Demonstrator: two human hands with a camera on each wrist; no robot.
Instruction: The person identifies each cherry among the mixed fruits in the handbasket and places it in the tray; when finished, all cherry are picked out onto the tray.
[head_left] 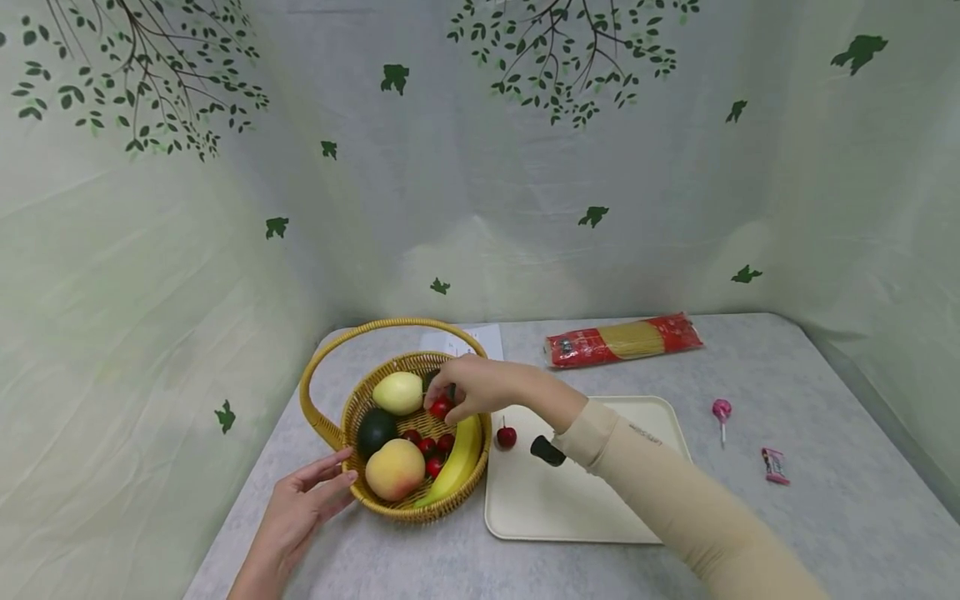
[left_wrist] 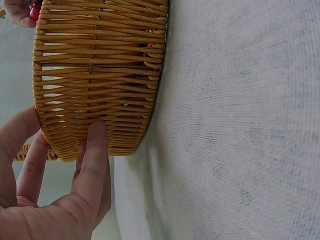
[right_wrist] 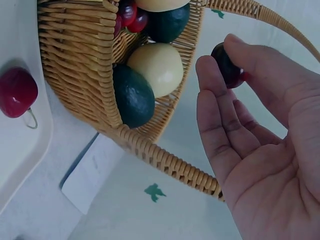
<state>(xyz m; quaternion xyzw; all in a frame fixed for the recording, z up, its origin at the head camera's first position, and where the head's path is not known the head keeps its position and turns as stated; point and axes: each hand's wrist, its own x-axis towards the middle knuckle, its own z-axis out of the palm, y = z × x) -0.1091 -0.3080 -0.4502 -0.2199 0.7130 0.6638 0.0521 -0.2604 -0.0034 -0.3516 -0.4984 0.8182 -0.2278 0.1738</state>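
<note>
My right hand [head_left: 483, 387] pinches a dark red cherry [right_wrist: 228, 65] between thumb and fingertips, above the back right of a round wicker basket [head_left: 420, 515]. With relaxed fingers, my left hand [head_left: 300, 504] touches the basket's outer left side, thumb against the woven wall [left_wrist: 100, 75]. Inside the basket lie a peach [head_left: 395, 470], a banana [head_left: 459, 467], a pale yellow-green fruit [head_left: 398, 393], a dark green avocado-like fruit [head_left: 377, 431] and several cherries [head_left: 427, 447]. A second dark green fruit [right_wrist: 134, 95] is partly hidden by my right hand in the head view.
A cream tray [head_left: 577, 508] stands right of the basket, with one stemmed cherry [head_left: 506, 437] on it. Farther right lie a pink lollipop [head_left: 722, 409] and a wrapped candy [head_left: 775, 466]. Behind are a red spaghetti pack [head_left: 624, 341] and a white paper [head_left: 487, 340]. The basket's handle [head_left: 315, 367] leans left.
</note>
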